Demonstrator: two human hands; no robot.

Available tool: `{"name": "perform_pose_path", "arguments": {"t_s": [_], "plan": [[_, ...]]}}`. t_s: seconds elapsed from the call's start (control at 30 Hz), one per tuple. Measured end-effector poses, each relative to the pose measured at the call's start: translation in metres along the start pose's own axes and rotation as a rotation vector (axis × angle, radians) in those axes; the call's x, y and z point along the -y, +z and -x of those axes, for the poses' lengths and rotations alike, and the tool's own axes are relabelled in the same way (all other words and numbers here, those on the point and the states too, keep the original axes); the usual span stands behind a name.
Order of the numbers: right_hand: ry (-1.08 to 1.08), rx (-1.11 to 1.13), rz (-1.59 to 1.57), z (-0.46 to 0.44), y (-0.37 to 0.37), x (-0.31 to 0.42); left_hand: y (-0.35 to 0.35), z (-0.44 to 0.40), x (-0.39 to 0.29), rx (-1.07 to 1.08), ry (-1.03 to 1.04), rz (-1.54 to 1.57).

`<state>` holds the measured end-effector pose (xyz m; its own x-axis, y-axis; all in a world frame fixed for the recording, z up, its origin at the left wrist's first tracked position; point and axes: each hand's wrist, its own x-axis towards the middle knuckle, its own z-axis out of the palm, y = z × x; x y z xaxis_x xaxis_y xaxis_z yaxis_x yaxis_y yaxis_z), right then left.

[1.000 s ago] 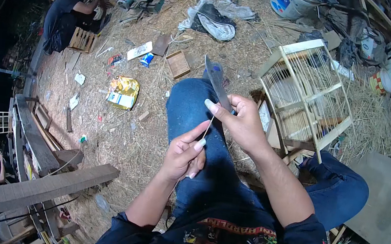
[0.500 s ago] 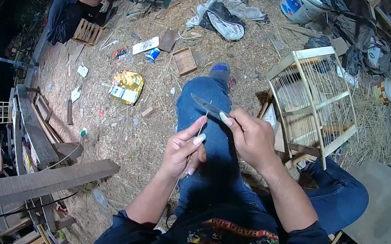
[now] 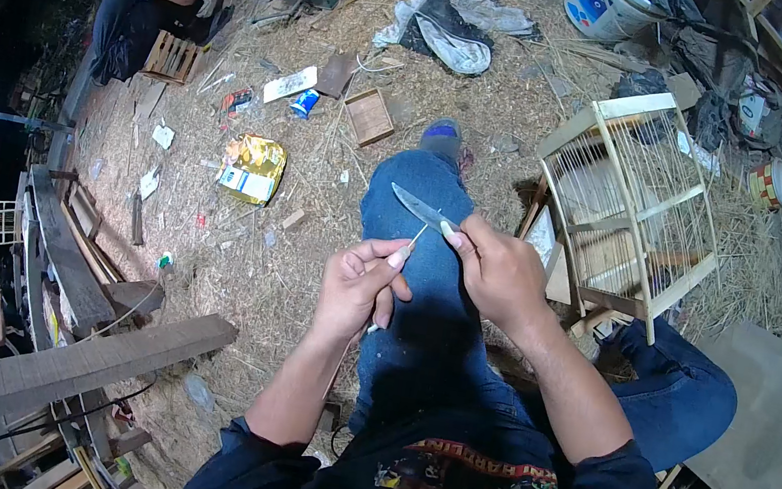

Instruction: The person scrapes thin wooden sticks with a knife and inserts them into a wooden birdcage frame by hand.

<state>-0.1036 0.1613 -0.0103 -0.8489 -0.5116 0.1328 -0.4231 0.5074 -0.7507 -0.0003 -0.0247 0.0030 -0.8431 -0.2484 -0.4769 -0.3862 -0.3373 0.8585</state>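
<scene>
My right hand [image 3: 501, 269] is closed round a knife [image 3: 414, 206], its blade pointing up and to the left over my knee. Between the fingers and thumb of my left hand [image 3: 363, 286] is a thin stick [image 3: 419, 235], whose upper end reaches the blade near the handle. Whether edge and stick actually touch I cannot tell. The lower part of the stick is mostly hidden by my left hand. To the right of my right hand stands a wooden cage [image 3: 635, 200] with thin bars, tilted in view.
Shavings and straw cover the ground, with a small wooden box [image 3: 369, 118], a gold packet [image 3: 254, 168] and a blue can [image 3: 304, 103] on it. A wooden beam [image 3: 90, 366] crosses the lower left. A co-worker [image 3: 144, 5] sits at the upper left; a bucket [image 3: 603, 8] stands behind the cage.
The knife blade has shifted slightly right and its tip a little up. My left hand has turned slightly, tilting the stick further right. The view has moved a little.
</scene>
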Motion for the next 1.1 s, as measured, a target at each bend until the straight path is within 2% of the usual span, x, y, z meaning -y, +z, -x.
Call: {"name": "perform_pose_path", "arguments": {"t_s": [0.47,0.73,1.1], "plan": [[0.111,0.044,-0.086,0.0,0.001,0.002,0.009,0.0,-0.008,-0.024,-0.029,-0.155],[-0.033,-0.085,-0.137,0.007,0.013,-0.006,0.011,0.0,-0.006,-0.046,-0.012,-0.128],[-0.029,-0.071,-0.056,0.014,0.009,0.0,0.012,0.0,-0.003,-0.053,0.012,-0.124]]}}
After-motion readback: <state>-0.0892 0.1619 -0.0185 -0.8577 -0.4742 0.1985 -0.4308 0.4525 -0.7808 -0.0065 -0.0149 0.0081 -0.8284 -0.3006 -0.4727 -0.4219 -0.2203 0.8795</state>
